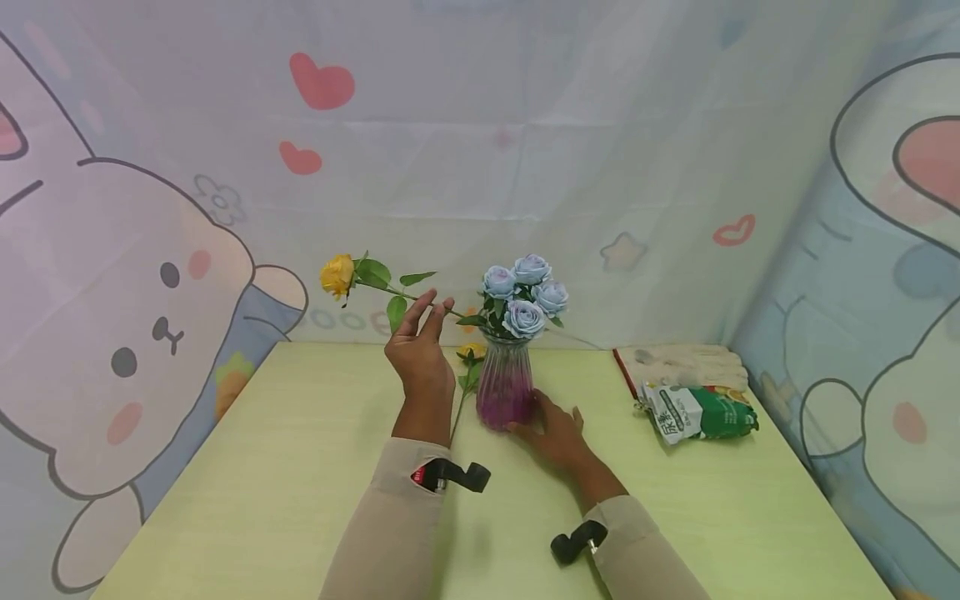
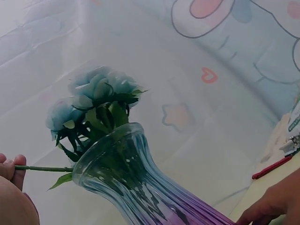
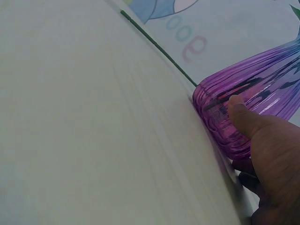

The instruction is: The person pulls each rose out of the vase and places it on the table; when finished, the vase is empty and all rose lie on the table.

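A ribbed glass vase (image 1: 504, 379), clear at the rim and purple at the base, stands on the table with several pale blue roses (image 1: 524, 318) in it. My right hand (image 1: 557, 429) holds the base of the vase, its thumb against the purple glass (image 3: 220, 112). My left hand (image 1: 422, 354) pinches the green stem of a yellow rose (image 1: 337, 275); its bloom points left. The stem's far end (image 2: 44, 168) comes right up to the vase's rim. Another yellow rose (image 1: 471, 352) lies on the table left of the vase, its stem (image 3: 159, 48) running toward the front.
At the right of the table (image 1: 300, 467) lie a green and white packet (image 1: 701, 412), a pale cloth-like glove (image 1: 690, 365) and a thin red stick (image 1: 624, 372). A printed curtain (image 1: 420, 167) with hearts and cartoon animals hangs behind and at both sides.
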### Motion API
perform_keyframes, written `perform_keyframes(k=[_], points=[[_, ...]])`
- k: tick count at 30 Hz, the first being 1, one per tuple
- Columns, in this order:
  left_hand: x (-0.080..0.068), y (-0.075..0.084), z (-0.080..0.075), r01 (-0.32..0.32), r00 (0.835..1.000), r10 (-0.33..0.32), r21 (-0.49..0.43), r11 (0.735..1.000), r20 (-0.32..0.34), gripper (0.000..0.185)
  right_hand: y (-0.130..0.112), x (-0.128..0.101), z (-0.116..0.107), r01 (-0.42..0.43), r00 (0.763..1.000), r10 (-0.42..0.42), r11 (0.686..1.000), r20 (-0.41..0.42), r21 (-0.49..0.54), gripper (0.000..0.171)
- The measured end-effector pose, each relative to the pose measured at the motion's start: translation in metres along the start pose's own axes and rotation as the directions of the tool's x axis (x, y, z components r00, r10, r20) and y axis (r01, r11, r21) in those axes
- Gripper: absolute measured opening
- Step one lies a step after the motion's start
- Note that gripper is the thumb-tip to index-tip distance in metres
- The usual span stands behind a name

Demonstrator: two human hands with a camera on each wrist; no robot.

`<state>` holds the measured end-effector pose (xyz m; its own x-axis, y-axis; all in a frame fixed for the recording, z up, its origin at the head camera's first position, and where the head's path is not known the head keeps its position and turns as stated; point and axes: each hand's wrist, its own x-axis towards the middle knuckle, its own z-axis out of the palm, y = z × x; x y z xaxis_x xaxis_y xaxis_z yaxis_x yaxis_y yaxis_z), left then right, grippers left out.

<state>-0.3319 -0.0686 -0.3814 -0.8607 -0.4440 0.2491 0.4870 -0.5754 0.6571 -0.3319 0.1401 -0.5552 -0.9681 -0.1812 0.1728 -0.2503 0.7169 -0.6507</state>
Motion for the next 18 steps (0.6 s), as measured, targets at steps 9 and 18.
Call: perform_keyframes(k=[9, 18], points=[[0.008, 0.013, -0.010, -0.038, 0.999, 0.036, -0.060, 0.997, -0.030, 0.029, 0.000, 0.000, 0.000, -0.008, 1.000, 0.008, 1.000, 0.006, -0.028, 0.094], [0.022, 0.031, -0.030, -0.048, 0.994, 0.033, -0.140, 0.989, -0.107, 0.037, 0.002, 0.001, 0.001, 0.002, 1.000, -0.002, 0.999, -0.010, -0.033, 0.093]])
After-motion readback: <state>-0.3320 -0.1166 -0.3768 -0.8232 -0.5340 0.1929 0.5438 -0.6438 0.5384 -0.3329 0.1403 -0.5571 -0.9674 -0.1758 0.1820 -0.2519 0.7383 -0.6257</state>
